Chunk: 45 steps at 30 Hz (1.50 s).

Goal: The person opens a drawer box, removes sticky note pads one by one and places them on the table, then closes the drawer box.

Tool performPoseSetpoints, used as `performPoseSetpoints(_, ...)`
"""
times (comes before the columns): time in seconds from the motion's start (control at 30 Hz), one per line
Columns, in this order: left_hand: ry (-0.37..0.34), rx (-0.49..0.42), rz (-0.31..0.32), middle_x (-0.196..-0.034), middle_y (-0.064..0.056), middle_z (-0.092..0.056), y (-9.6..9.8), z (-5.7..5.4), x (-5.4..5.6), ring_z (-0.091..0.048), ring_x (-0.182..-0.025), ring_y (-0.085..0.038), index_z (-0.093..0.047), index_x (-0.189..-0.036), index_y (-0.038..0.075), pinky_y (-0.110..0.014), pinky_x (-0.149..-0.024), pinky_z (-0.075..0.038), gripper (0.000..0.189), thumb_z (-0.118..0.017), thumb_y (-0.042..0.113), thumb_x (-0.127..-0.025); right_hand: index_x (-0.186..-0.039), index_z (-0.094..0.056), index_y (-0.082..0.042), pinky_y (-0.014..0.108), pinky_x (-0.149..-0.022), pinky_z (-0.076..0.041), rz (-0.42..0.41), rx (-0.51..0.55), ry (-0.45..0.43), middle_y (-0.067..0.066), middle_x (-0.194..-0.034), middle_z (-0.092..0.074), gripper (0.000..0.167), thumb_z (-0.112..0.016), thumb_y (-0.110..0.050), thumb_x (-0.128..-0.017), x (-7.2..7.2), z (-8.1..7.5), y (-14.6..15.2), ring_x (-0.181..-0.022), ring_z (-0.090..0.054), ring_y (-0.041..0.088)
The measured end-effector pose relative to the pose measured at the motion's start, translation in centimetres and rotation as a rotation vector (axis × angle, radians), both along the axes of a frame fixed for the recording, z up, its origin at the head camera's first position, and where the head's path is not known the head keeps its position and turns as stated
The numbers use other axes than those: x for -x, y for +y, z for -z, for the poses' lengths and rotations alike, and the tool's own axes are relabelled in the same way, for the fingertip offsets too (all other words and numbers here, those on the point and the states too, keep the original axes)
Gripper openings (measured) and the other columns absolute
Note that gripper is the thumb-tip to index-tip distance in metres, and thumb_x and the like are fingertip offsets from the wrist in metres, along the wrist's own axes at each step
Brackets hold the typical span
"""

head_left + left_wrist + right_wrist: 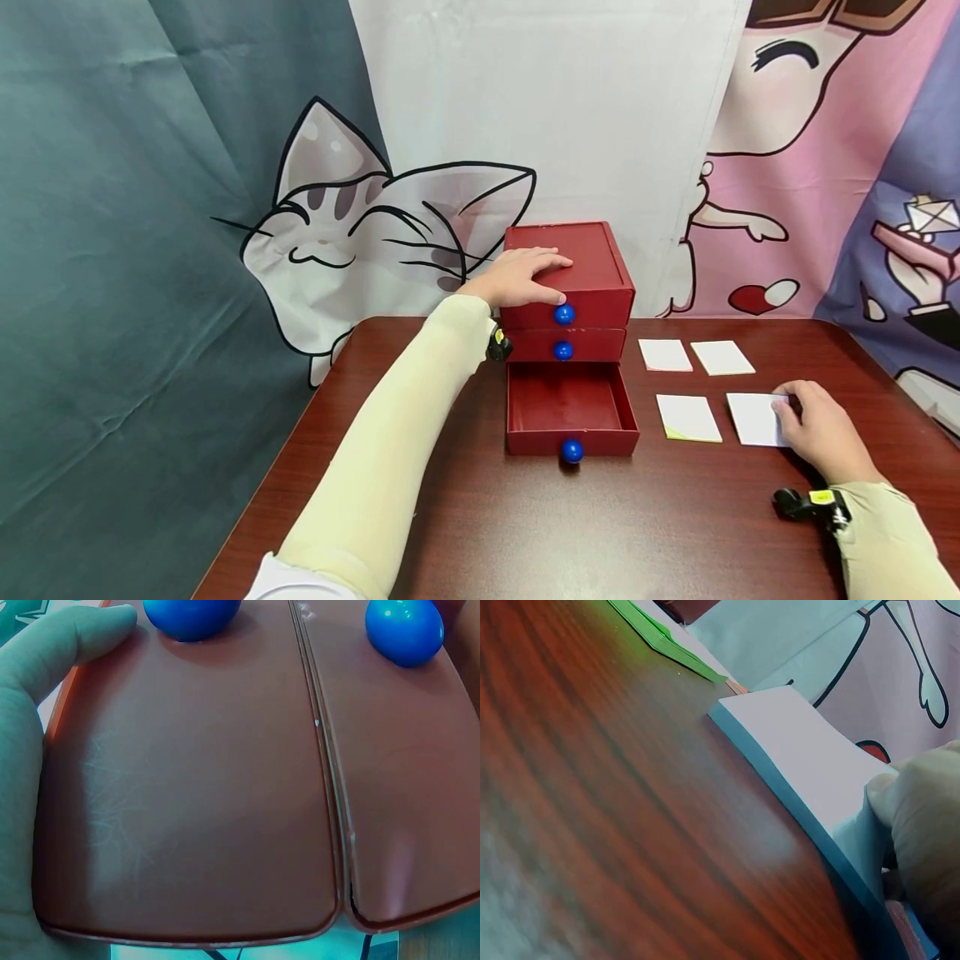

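My left hand (519,279) rests with extended fingers on top of a small red drawer cabinet (588,254). Its thumb lies over the front, beside the top blue knob (564,314); the left wrist view shows the thumb (101,634) close to that knob. The cabinet's bottom drawer (573,404) is pulled out, with nothing visible inside. At the right, my right hand (825,433) pinches the edge of a white sticky note pad (753,419) between thumb and fingers. Blue sides show on this pad in the right wrist view, and its gripped end bends upward.
Three more note pads lie between cabinet and right hand: a green-edged one (688,418), a pink-edged one (665,355) and another white one (722,357). All are on a brown wooden table (600,533). A printed cloth (562,108) hangs behind.
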<state>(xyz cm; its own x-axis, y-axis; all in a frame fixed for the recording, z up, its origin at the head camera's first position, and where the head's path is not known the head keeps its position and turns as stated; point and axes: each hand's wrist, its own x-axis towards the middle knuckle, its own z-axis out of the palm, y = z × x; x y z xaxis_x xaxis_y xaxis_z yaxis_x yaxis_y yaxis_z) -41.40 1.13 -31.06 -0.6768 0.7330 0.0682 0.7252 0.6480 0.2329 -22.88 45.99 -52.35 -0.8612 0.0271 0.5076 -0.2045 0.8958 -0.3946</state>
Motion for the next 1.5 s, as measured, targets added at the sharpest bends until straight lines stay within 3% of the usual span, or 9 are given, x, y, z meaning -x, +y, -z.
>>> performPoseSetpoints(0.13, -0.002, 0.003, -0.001, -0.165, 0.002, -0.029, 0.1, -0.1, -0.2, -0.021, -0.153, -0.015, -0.042, -0.155, 0.030, -0.044, -0.124, -0.011, 0.068, -0.059, 0.053, -0.094, -0.093, -0.064, 0.001, 0.029, -0.072, -0.035, -0.001, 0.047, 0.070, 0.019, -0.094, -0.059, 0.010, -0.066, 0.007, -0.085, -0.2, 0.1, -0.1, -0.085, -0.048, 0.010)
performPoseSetpoints(0.23, -0.004, 0.001, 0.000, -0.165, 0.001, -0.029, 0.1, -0.2, -0.2, -0.021, -0.153, -0.016, -0.042, -0.155, 0.029, -0.044, -0.124, -0.011, 0.068, -0.059, 0.052, -0.094, -0.080, -0.069, -0.006, 0.022, -0.067, -0.033, -0.021, 0.067, 0.110, 0.009, -0.089, -0.058, 0.018, -0.066, 0.012, -0.078, -0.3, 0.2, -0.1, -0.081, -0.040, -0.008)
performPoseSetpoints(0.33, -0.003, 0.002, 0.000, -0.165, 0.001, -0.030, 0.2, -0.3, -0.3, -0.022, -0.152, -0.016, -0.042, -0.155, 0.029, -0.045, -0.124, -0.011, 0.068, -0.059, 0.051, -0.094, -0.070, -0.070, -0.011, 0.020, -0.065, -0.034, -0.042, 0.066, 0.115, 0.003, -0.086, -0.057, 0.028, -0.063, 0.016, -0.073, -0.3, 0.3, 0.0, -0.079, -0.039, -0.011)
performPoseSetpoints(0.47, 0.000, 0.005, 0.000, -0.165, 0.001, -0.030, 0.2, -0.3, -0.3, -0.022, -0.152, -0.016, -0.042, -0.155, 0.029, -0.044, -0.123, -0.012, 0.068, -0.059, 0.051, -0.094, -0.071, -0.071, -0.014, 0.021, -0.064, -0.033, -0.023, 0.039, 0.084, 0.005, -0.086, -0.058, 0.029, -0.066, 0.014, -0.074, -0.4, 0.4, 0.2, -0.078, -0.037, -0.012)
performPoseSetpoints(0.57, -0.001, 0.002, 0.002, -0.165, 0.001, -0.030, 0.3, -0.3, -0.3, -0.022, -0.152, -0.015, -0.042, -0.155, 0.029, -0.044, -0.123, -0.012, 0.068, -0.060, 0.052, -0.094, -0.072, -0.070, -0.014, 0.023, -0.064, -0.033, 0.009, 0.011, 0.050, 0.008, -0.087, -0.059, 0.026, -0.066, 0.012, -0.075, -0.5, 0.3, 0.3, -0.078, -0.039, -0.007)
performPoseSetpoints(0.8, 0.004, 0.001, 0.004, -0.165, 0.001, -0.030, 0.3, -0.2, -0.2, -0.022, -0.152, -0.015, -0.043, -0.155, 0.029, -0.044, -0.123, -0.012, 0.067, -0.060, 0.052, -0.094, -0.079, -0.070, -0.011, 0.024, -0.065, -0.034, 0.010, -0.042, -0.021, 0.013, -0.090, -0.061, 0.020, -0.068, 0.009, -0.077, -0.4, 0.2, 0.3, -0.079, -0.053, 0.027)
performPoseSetpoints(0.97, 0.009, 0.011, 0.001, -0.165, 0.002, -0.029, 0.3, -0.1, 0.0, -0.021, -0.152, -0.014, -0.042, -0.155, 0.030, -0.043, -0.123, -0.012, 0.069, -0.059, 0.053, -0.093, -0.082, -0.069, -0.009, 0.031, -0.068, -0.037, 0.005, -0.051, -0.031, 0.015, -0.091, -0.061, 0.018, -0.068, 0.009, -0.078, -0.1, 0.4, 0.3, -0.081, -0.054, 0.032)
performPoseSetpoints(1.17, 0.005, 0.008, 0.002, -0.165, 0.001, -0.030, 0.2, -0.2, -0.1, -0.022, -0.152, -0.015, -0.042, -0.155, 0.029, -0.044, -0.123, -0.012, 0.068, -0.059, 0.052, -0.094, -0.087, -0.069, -0.003, 0.057, -0.076, -0.041, -0.029, -0.058, -0.064, 0.023, -0.092, -0.061, 0.013, -0.065, 0.009, -0.082, 0.7, 0.7, 0.1, -0.086, -0.055, 0.041)
performPoseSetpoints(1.5, 0.002, 0.011, 0.001, -0.165, 0.001, -0.029, 0.2, -0.1, 0.0, -0.021, -0.153, -0.016, -0.042, -0.156, 0.028, -0.044, -0.123, -0.011, 0.068, -0.059, 0.052, -0.094, -0.094, -0.069, -0.001, 0.060, -0.085, -0.039, -0.055, -0.057, -0.008, 0.025, -0.101, -0.062, 0.009, -0.064, 0.002, -0.088, 1.0, 0.3, -0.3, -0.096, -0.053, 0.046)
